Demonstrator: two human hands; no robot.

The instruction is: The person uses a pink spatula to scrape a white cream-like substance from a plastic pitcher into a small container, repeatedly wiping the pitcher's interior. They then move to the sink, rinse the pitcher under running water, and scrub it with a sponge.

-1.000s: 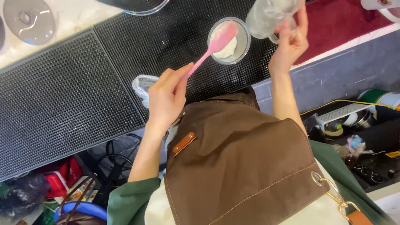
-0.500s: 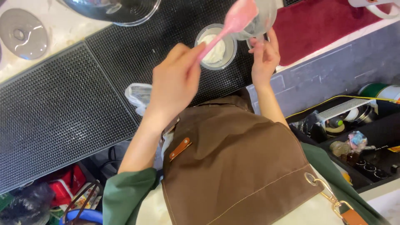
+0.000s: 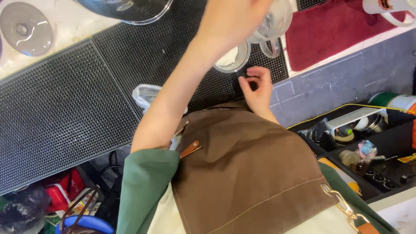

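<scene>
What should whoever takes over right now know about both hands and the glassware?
Left hand: raised over the clear glass mug; fingers cut off at the frame edge, grip unclear.
Right hand: empty, fingers loosely curled, at the black mat's near edge.
Small glass cup: on the mat next to the mug, white stuff inside.
Done: cup has contents. Left: check what the left hand holds.

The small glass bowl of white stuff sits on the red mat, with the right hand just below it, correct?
Not quite: in the head view the small glass bowl sits on the black ribbed mat, not the red mat. The right hand is just below it.
</scene>
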